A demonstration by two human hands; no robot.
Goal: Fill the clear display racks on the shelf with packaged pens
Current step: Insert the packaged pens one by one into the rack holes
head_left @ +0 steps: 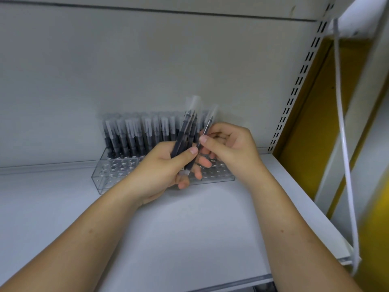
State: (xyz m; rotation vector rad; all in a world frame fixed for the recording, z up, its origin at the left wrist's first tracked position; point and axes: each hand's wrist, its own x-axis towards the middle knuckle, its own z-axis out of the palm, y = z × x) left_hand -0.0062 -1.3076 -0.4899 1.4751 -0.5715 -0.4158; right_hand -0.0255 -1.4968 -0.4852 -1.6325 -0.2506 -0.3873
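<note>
A clear display rack [101, 178] stands on the white shelf against the back wall. Its back rows hold several packaged pens [134, 133], dark with clear wrapper tops; the front holes are empty. My left hand [164, 171] is closed around a bundle of packaged pens [187, 131], held upright just in front of the rack. My right hand [229, 146] pinches a single packaged pen [207, 127] between thumb and fingers, right beside the bundle. My hands hide the middle of the rack.
The white shelf [189, 228] stretches toward me, its front edge at the bottom. A perforated upright [294, 93] runs up the right side, with a yellow panel [311, 133] behind it. A white strap [345, 144] hangs down at the right.
</note>
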